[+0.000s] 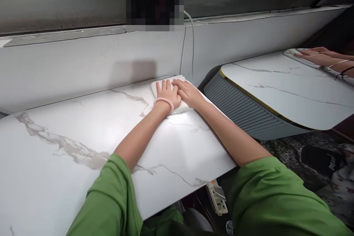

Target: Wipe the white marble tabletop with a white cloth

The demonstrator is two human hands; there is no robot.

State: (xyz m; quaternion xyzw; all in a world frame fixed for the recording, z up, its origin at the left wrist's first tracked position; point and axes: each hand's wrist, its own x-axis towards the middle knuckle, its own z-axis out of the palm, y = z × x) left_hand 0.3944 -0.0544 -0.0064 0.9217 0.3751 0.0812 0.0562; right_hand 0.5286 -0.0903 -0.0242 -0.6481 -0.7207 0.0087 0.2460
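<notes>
White folded cloth [184, 108] lies under both hands near the far right corner of the glossy white tabletop with grey-brown marble veins [171, 147]. Below the tabletop's near edge shows a white power strip [218, 201]. On the cloth, the left hand [169, 96] rests open, fingers spread, a pink coiled band [165, 100] at its wrist; the right hand [191, 94] lies open and flat close beside it. Right of the tabletop, another person's hands [311, 56] rest on a pale cloth [289, 54] over a gold-edged white table [293, 90].

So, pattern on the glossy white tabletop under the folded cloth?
Marble-like: brownish-grey veins across the white tabletop, seen in the head view.
</notes>
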